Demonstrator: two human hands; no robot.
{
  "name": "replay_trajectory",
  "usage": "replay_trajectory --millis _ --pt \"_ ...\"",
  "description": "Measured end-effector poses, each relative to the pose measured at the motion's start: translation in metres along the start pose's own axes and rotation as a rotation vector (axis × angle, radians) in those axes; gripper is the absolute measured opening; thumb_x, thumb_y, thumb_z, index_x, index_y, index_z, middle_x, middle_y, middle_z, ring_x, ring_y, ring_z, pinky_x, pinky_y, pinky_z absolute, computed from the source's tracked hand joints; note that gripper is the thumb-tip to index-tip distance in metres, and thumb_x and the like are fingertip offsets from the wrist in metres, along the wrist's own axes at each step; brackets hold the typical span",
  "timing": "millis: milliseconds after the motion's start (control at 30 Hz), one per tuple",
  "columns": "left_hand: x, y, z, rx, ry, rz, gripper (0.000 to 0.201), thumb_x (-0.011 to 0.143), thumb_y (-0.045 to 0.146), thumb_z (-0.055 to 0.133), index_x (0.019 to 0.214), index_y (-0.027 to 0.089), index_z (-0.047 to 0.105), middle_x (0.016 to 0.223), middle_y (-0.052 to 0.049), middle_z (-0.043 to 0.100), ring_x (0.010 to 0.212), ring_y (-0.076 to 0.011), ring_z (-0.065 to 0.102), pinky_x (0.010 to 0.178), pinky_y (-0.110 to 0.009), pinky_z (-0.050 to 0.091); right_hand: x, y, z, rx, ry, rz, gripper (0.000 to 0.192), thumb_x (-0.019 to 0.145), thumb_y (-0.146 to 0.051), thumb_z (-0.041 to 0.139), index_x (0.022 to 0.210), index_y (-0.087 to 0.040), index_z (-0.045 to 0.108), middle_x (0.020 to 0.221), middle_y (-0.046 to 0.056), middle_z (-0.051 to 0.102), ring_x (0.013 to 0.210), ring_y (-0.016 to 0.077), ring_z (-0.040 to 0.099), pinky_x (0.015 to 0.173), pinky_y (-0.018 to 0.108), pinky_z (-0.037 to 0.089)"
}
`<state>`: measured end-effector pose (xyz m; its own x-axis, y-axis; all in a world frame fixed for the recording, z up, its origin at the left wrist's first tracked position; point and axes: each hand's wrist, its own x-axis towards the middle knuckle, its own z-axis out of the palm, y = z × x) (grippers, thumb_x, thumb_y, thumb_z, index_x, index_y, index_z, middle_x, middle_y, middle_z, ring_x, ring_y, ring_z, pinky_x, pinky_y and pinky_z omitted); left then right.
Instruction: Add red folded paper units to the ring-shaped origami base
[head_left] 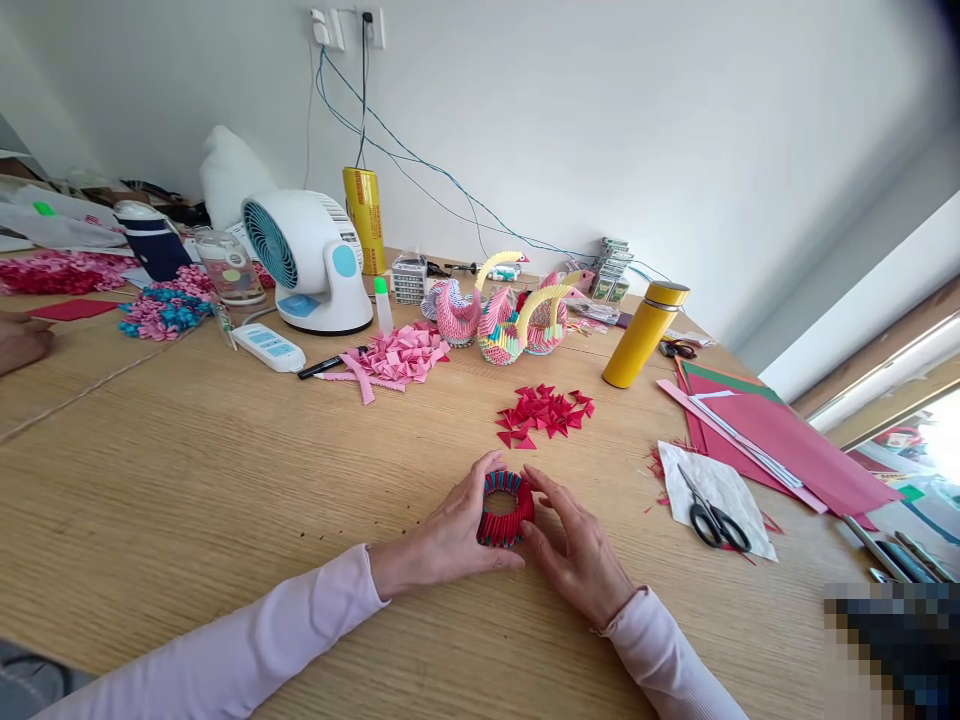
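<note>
Near the table's (187,480) front edge (bare wood around), both hands (517,545) cup the red paper ring (505,508).

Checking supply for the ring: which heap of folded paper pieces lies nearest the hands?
The small heap of red triangles, just beyond the red ring held by both hands. The pale pink heap and the pink-blue heap lie farther left.
</note>
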<state>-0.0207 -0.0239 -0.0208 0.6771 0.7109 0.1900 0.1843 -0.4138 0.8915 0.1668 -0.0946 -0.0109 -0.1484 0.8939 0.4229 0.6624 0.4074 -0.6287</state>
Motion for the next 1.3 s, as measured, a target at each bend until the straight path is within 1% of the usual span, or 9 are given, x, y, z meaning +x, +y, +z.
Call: replay_trajectory --millis 67,200,433,600,800,1000,1100,1200,1300 --pt "-0.001 0.005 -0.006 -0.029 -0.032 -0.022 0.108 0.06 0.031 0.082 0.144 0.026 0.015 0.146 -0.018 0.029 0.133 -0.032 0.034 0.108 -0.053 0.03 0.0 0.001 -0.002 -0.009 -0.01 -0.001 0.057 0.087 -0.021 0.052 0.141 -0.024 0.033 0.131 0.012 0.056 0.121 0.0226 0.053 0.099 0.042 0.047" --pt "0.001 0.011 -0.018 0.042 -0.054 -0.073 0.103 0.059 0.034 0.082 0.142 0.023 0.022 0.144 -0.017 0.033 0.132 -0.0317 0.035 0.109 -0.05 0.03 -0.001 0.004 -0.004 -0.012 -0.031 0.0 0.062 0.086 -0.022 0.053 0.143 -0.022 0.029 0.137 0.012 0.051 0.128 0.023 0.046 0.105 0.044 0.041" --pt "0.003 0.011 -0.021 0.097 -0.083 -0.05 0.096 0.062 0.038 0.08 0.141 0.025 0.027 0.14 -0.014 0.04 0.129 -0.0302 0.04 0.107 -0.048 0.033 -0.003 0.004 -0.004 0.004 -0.054 0.003 0.072 0.086 -0.026 0.054 0.147 -0.023 0.018 0.146 0.013 0.039 0.135 0.0249 0.036 0.108 0.049 0.036" --pt "0.001 0.005 -0.021 0.115 -0.095 -0.071 0.103 0.061 0.044 0.08 0.144 0.024 0.021 0.146 -0.016 0.033 0.133 -0.0328 0.034 0.108 -0.05 0.03 -0.003 0.002 -0.005 0.028 -0.081 0.033 0.077 0.086 -0.028 0.056 0.149 -0.022 0.012 0.148 0.015 0.035 0.136 0.0259 0.034 0.109 0.051 0.033" --pt "0.001 0.007 -0.022 0.144 -0.112 -0.083 0.107 0.063 0.042 0.08 0.145 0.024 0.014 0.149 -0.014 0.028 0.135 -0.0303 0.031 0.111 -0.047 0.029 -0.004 0.002 -0.004 0.073 -0.087 0.056 0.078 0.086 -0.032 0.056 0.149 -0.024 0.01 0.15 0.014 0.032 0.137 0.0264 0.032 0.11 0.052 0.03" --pt "0.001 0.005 -0.022 0.15 -0.113 -0.069 0.117 0.062 0.04 0.081 0.147 0.023 0.003 0.154 -0.015 0.015 0.141 -0.0292 0.019 0.114 -0.047 0.023 -0.004 0.001 -0.004 0.075 -0.074 0.07 0.081 0.086 -0.034 0.056 0.149 -0.025 0.006 0.15 0.013 0.032 0.136 0.0263 0.033 0.109 0.051 0.032" --pt "0.001 0.003 -0.022 0.164 -0.12 -0.084 0.121 0.06 0.041 0.082 0.147 0.023 0.0 0.154 -0.016 0.013 0.141 -0.031 0.019 0.114 -0.049 0.022 -0.004 0.0 -0.005 0.07 -0.062 0.079 0.084 0.085 -0.037 0.058 0.149 -0.025 0.005 0.149 0.014 0.033 0.136 0.0262 0.034 0.108 0.05 0.033" --pt "0.001 0.006 -0.023 0.19 -0.121 -0.104 0.119 0.06 0.041 0.082 0.147 0.022 0.003 0.153 -0.017 0.015 0.14 -0.032 0.021 0.113 -0.05 0.023 -0.004 0.0 -0.006 0.059 -0.055 0.081 0.086 0.084 -0.04 0.059 0.149 -0.025 0.005 0.148 0.015 0.036 0.136 0.0274 0.034 0.108 0.051 0.034" --pt "0.002 0.012 -0.024 0.208 -0.136 -0.085 0.103 0.066 0.041 0.078 0.145 0.023 0.014 0.15 -0.015 0.027 0.137 -0.03 0.029 0.111 -0.048 0.027 -0.005 0.002 -0.005 0.058 -0.074 0.081 0.085 0.085 -0.038 0.058 0.149 -0.026 0.003 0.148 0.014 0.035 0.136 0.0276 0.034 0.108 0.052 0.033"
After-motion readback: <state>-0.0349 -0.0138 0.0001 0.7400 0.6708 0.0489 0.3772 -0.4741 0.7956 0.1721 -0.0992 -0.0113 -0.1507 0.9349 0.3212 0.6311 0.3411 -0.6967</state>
